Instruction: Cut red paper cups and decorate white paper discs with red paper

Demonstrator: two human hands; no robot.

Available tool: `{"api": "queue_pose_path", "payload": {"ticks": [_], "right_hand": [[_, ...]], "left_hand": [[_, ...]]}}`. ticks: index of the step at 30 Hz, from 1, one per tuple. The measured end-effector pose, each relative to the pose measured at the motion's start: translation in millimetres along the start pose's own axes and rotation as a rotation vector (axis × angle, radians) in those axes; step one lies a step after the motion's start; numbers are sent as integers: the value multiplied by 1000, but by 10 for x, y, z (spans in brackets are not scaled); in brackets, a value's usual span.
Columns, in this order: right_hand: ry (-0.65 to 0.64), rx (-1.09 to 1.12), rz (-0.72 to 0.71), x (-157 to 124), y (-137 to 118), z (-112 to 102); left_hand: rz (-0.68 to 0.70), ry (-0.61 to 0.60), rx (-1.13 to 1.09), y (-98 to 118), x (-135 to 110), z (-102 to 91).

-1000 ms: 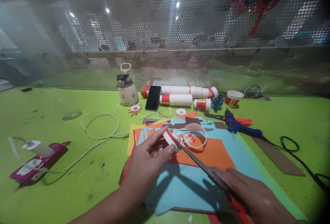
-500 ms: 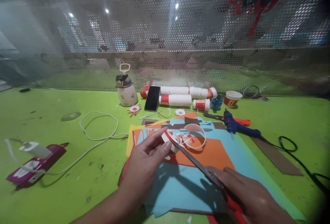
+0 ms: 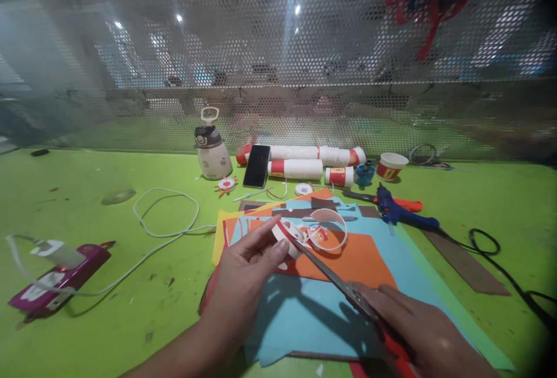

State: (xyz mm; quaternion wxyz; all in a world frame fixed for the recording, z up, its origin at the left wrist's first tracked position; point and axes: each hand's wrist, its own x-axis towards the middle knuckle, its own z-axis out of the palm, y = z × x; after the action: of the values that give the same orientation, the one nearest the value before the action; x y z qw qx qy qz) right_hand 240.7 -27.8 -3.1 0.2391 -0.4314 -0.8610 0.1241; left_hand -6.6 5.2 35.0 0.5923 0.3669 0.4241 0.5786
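Note:
My left hand pinches a small white and red paper cup piece between thumb and fingers. In my right hand are scissors with red handles, their blades reaching the edge of the cup piece. How far the blades are apart cannot be made out. Just behind the cup piece, a white paper ring and red and white scraps lie on orange paper. Light blue paper lies below both hands.
A blue glue gun with a black cord lies right. Behind are a phone, stacked paper cups, a single cup and a bottle. A purple power strip with a white cable sits left, on the green table.
Both hands, the cup piece and the scissors hold nearly the same position. The view has shifted very slightly.

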Motion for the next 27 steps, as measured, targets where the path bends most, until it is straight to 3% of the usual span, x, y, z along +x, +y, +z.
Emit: {"api": "queue_pose_path", "payload": {"ticks": [8,22,27], "right_hand": [[-72,5,6,10,28,22],[77,-1,-5,2,-10,27],[34,-20,-26,18,9,14]], "left_hand": [[53,54,88,-16,-21,9],[37,67,102,-34,-33,11],[13,7,34,13,-8,-7]]}}
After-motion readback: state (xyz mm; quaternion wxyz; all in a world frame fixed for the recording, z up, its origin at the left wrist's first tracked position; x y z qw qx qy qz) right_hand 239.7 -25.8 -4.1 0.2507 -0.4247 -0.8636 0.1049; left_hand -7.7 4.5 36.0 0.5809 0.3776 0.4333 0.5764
